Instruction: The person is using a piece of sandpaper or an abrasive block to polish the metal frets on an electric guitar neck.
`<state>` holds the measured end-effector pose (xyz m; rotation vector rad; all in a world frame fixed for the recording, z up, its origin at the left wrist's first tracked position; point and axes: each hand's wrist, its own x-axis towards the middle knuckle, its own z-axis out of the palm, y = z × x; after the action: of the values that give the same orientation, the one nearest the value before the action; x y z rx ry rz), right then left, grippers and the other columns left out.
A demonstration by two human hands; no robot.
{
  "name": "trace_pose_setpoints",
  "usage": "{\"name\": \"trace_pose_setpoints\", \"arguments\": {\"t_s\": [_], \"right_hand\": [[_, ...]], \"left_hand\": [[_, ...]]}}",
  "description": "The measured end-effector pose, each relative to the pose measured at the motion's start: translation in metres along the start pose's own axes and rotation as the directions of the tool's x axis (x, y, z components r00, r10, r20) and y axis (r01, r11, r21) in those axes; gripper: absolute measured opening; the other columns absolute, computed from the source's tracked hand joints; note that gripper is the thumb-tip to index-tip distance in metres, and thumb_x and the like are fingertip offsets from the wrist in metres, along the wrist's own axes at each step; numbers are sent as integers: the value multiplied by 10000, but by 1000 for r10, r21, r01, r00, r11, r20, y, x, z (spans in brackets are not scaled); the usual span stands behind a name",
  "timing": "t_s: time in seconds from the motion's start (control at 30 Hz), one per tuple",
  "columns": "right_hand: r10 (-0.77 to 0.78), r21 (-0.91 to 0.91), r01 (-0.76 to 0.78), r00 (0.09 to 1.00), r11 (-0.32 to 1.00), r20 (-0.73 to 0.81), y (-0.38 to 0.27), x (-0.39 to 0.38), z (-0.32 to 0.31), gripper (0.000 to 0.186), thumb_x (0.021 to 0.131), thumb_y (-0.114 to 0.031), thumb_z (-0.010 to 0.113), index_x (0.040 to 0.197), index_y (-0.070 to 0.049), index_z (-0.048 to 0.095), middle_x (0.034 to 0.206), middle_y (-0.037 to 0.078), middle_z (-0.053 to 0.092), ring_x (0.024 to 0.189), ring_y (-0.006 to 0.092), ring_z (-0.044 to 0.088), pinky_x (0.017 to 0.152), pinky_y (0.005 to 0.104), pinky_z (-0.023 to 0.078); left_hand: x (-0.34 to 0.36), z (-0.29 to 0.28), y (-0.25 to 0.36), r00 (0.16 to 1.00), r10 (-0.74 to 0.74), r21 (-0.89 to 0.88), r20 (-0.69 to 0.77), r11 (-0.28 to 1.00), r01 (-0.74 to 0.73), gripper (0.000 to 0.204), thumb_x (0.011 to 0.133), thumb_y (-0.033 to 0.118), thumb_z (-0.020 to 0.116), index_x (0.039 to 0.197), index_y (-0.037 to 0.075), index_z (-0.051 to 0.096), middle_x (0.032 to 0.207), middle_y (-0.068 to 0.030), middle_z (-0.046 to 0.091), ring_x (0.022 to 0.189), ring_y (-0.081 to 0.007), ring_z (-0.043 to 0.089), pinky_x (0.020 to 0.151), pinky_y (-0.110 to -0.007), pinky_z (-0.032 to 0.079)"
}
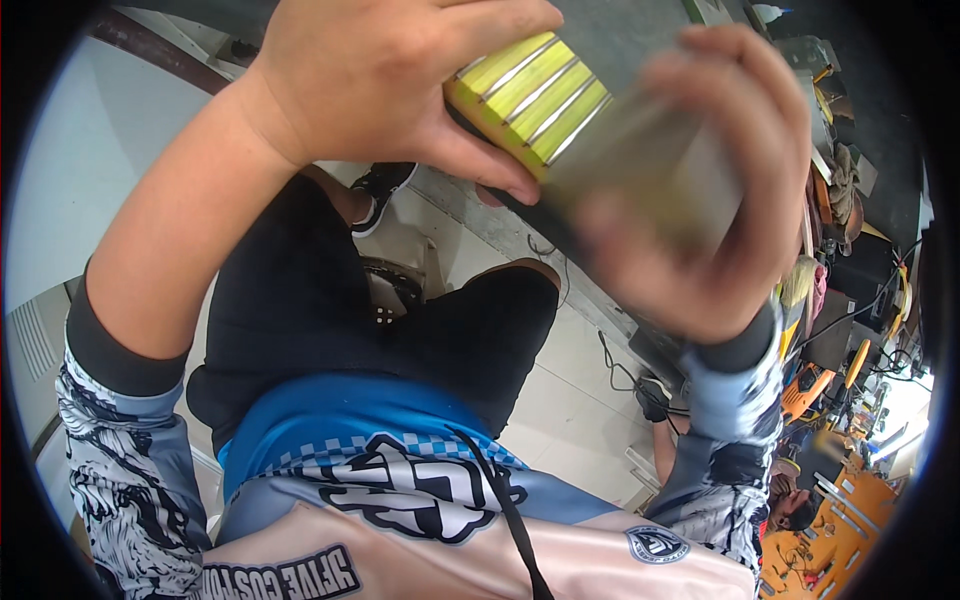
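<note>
A yellow-green block (535, 95) with several thin silvery strips set across its face is gripped in my left hand (370, 80). My left thumb lies along its near edge, and the fingers reach over the far side. Close to its right, my right hand (745, 190) is smeared by motion, with its fingers and thumb curled round a greyish-brown, flat-looking thing (650, 160). Blur hides what that thing is. Its left edge appears beside the block; whether the two touch, I cannot tell.
Cluttered shelving with tools, cloths and cables (840, 310) runs down the right side. An orange work surface (850, 520) and another person (795, 510) are at the lower right. A pale panel (110, 170) stands left, above a tiled floor (570, 390).
</note>
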<state>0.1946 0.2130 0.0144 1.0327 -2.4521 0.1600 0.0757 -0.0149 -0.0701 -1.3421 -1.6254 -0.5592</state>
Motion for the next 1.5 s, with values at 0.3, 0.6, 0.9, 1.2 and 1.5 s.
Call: {"name": "trace_pose_setpoints", "arguments": {"t_s": [0.3,0.6,0.9,1.2,1.5], "right_hand": [[66,-43,-74,982,996,-179,27,-3,10,549,821,-127,811,1336,-31,646,1301,166,652,1172,304,644,978,391,518],[500,-595,-395,866,700,14,139,-72,-49,756,816,-417,845,1451,-100,583,1447,298,522,1333,415,552,1072,463,481],[387,-53,-383,910,922,149,45,-49,-25,536,908,-348,796,1329,-58,635,1334,158,639,1294,311,577,1084,421,440],[670,17,-694,701,720,245,43,-31,-19,572,895,-239,808,1365,-61,534,1181,147,690,1118,221,649,980,336,493],[148,313,-159,987,936,61,39,-25,-21,461,797,36,750,1232,-66,638,1480,203,509,1250,308,579,1034,378,466]], "left_hand": [[11,-16,9,998,-48,-76,49,996,51,774,641,678,871,1018,16,736,926,-118,726,796,-285,710,697,-365,572],[6,-3,3,998,45,11,-36,999,-44,783,651,682,874,1020,7,733,909,-123,729,775,-284,717,689,-360,577],[11,-13,7,999,-36,-102,0,994,36,770,653,681,876,1002,10,728,895,-120,724,771,-277,718,682,-352,573],[32,-11,8,999,-35,-105,38,994,39,752,646,672,886,981,19,722,896,-119,723,765,-269,713,674,-354,567],[30,-8,4,990,-51,-117,134,991,67,777,629,688,893,987,28,692,951,-100,693,841,-263,658,745,-379,496]]}}
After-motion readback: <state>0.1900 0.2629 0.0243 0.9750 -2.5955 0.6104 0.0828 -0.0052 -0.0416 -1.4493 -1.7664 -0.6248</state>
